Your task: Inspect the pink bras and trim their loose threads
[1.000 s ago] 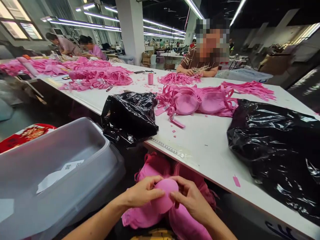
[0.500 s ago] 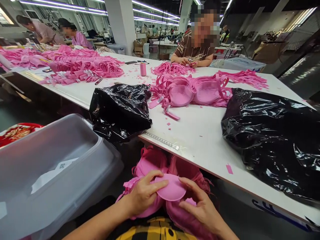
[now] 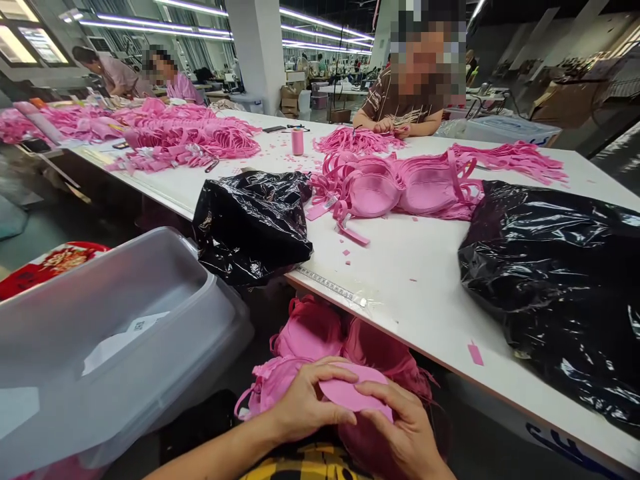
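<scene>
My left hand (image 3: 306, 401) and right hand (image 3: 409, 427), both curled, grip the pink pad (image 3: 343, 395)! Bras (image 3: 311, 335) (pink too) lie just beyond.

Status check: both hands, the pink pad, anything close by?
Left hand and right hand gripping pink pad. Pink bras close behind it. White table just beyond.

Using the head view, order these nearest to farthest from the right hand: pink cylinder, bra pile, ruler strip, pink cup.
1. Pink cup: held by the right hand and left hand.
2. Ruler strip: along the table's near edge.
3. Bra pile: beyond the strip, mid-table.
4. Pink cylinder: farther back, toward the left.
</scene>
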`<state>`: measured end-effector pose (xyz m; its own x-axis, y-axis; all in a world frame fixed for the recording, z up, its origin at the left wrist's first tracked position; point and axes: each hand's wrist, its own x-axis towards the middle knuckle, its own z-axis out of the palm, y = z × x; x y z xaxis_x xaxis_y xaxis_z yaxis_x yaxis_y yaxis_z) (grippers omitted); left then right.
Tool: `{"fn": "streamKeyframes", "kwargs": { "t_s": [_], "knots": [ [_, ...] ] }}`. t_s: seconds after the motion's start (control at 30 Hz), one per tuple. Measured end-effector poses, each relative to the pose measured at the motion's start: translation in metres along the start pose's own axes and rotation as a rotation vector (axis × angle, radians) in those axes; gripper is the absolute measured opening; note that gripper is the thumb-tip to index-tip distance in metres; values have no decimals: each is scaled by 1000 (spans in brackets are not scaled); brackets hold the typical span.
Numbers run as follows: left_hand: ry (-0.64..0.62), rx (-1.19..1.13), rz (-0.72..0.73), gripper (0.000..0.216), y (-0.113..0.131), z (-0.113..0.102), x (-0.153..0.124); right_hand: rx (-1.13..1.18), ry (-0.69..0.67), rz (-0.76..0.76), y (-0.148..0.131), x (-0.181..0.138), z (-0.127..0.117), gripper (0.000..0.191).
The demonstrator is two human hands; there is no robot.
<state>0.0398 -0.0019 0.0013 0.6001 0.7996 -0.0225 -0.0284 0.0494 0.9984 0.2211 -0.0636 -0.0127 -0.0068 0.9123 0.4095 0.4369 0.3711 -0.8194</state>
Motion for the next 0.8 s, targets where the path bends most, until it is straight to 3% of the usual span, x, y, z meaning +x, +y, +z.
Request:
{"fn": "streamKeyframes", "kwargs": {
  "t_s": [0.2,0.43,0.57,0.67,0.8],
  "knots": [
    [161,102,-43,13,10,8,5,17,47,99,-9,0,7,12],
    [171,102,-38,11,15,10,9,102,107,173,-6,-1,3,12],
    [115,104,-3,18,12,14,11,100,123,167,-5,3,0,3],
    [115,125,21,13,8,18,12,112,123,158,-6,3,4,10],
    [172,115,5,6,7,20,13,310,212,345,-6,3,10,15]
  ]
}}
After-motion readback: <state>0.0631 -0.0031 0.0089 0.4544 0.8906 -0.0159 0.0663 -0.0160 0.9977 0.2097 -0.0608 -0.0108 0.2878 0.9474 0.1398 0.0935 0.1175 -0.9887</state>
